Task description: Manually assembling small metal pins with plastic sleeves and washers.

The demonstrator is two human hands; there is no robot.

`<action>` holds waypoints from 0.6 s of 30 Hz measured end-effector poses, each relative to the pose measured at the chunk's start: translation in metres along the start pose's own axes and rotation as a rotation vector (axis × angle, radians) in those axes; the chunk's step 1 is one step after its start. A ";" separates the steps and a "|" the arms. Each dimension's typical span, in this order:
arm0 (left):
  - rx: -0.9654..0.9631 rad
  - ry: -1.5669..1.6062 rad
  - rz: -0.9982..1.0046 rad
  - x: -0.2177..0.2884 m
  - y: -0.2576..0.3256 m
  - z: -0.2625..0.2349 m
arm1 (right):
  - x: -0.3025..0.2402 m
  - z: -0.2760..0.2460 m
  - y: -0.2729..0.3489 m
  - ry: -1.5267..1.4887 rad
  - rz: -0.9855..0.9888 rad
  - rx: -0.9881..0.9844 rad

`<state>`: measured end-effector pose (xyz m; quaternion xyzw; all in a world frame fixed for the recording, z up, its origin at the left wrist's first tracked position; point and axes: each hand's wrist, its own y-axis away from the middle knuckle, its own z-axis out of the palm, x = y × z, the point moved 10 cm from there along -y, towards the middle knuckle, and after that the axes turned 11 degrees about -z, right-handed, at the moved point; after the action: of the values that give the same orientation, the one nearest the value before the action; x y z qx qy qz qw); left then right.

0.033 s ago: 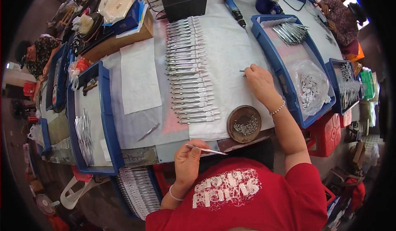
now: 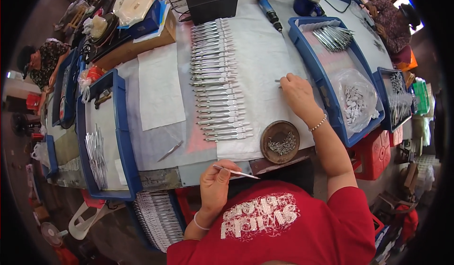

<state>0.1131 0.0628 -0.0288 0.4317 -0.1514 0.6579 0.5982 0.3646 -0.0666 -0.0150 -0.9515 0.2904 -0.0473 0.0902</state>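
Observation:
Near the table's front edge, my left hand [image 2: 216, 185] is closed round a slim silver metal rod [image 2: 243, 173] that tapers to a point towards the right. My right hand [image 2: 298, 94] rests on the white cloth with its fingers together; a short bit of dark metal [image 2: 278, 81] sticks out at the fingertips, its kind too small to tell. Between my hands stands a round brown dish [image 2: 267, 150] with many tiny metal pieces [image 2: 283, 146]. Left of my right hand, a long column of silver metal parts [image 2: 220, 98] lies side by side on the cloth.
Blue trays flank the work area: the right one [image 2: 310, 71] holds metal rods and a plastic bag of small parts, the left one [image 2: 124, 137] rods and a hammer [image 2: 102, 99]. A blue electric screwdriver [image 2: 268, 10] and a black box [image 2: 211, 3] lie at the back. Two people sit farther off.

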 end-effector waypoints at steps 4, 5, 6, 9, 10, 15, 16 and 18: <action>-0.019 0.018 -0.053 -0.006 0.003 -0.004 | -0.005 0.004 -0.007 0.065 -0.058 -0.038; -0.025 0.015 -0.076 -0.008 0.004 -0.003 | -0.001 0.003 -0.006 0.069 -0.057 -0.041; -0.025 0.018 -0.075 -0.008 0.004 -0.003 | 0.001 0.003 -0.007 0.052 -0.074 -0.049; -0.017 0.030 -0.078 -0.005 0.004 -0.001 | 0.008 -0.020 -0.001 0.010 0.008 -0.025; -0.005 0.060 -0.096 -0.006 0.005 -0.003 | 0.003 -0.048 0.002 -0.090 0.019 0.080; -0.001 0.083 -0.114 -0.011 0.002 -0.001 | -0.019 -0.094 0.038 -0.836 0.221 0.185; -0.004 0.037 -0.144 -0.015 0.000 0.001 | -0.031 -0.095 0.045 -0.939 0.195 0.146; -0.008 -0.116 -0.200 -0.020 -0.002 0.006 | -0.059 -0.082 0.058 -1.429 0.302 0.065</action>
<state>0.1157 0.0459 -0.0415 0.4797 -0.1447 0.5682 0.6528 0.2724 -0.0926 0.0512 -0.6966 0.2872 0.5893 0.2915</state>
